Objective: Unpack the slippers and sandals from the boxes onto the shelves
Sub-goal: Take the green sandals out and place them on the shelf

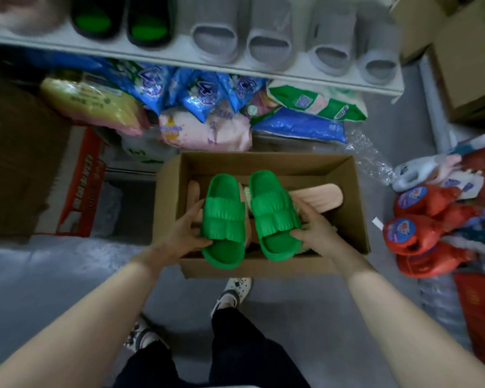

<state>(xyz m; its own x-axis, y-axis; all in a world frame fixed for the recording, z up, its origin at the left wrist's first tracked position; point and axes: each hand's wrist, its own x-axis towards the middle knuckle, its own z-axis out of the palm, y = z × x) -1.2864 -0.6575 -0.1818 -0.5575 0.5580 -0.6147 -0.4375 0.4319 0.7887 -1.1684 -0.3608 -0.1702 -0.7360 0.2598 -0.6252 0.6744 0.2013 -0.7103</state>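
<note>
Leftmost, a brown and red carton (39, 175) stands on the grey floor (53, 275), and above it a white shelf (179, 56) runs across the top of the view, carrying a black pair with green insoles (121, 21) and, further right, four grey slippers (291, 43) side by side. Under the shelf lie soft packs in yellow, blue, pink and green (202, 107). In the middle sits an open cardboard box (356, 208) on the floor. The left hand (184, 233) grips the left green slipper (224, 219) along its outer edge, thumb curled over the strap; the right hand (317, 228) grips the right green slipper (275, 217) the same way — both slippers are held just above the box, toes toward the person, nearly touching each other. Beneath them in the box lie pale pink slippers (317, 196), one sole showing at the right. Right of the box, red bottles (423, 233) lie in a heap on the floor — a white bottle (420, 172) above them.
</note>
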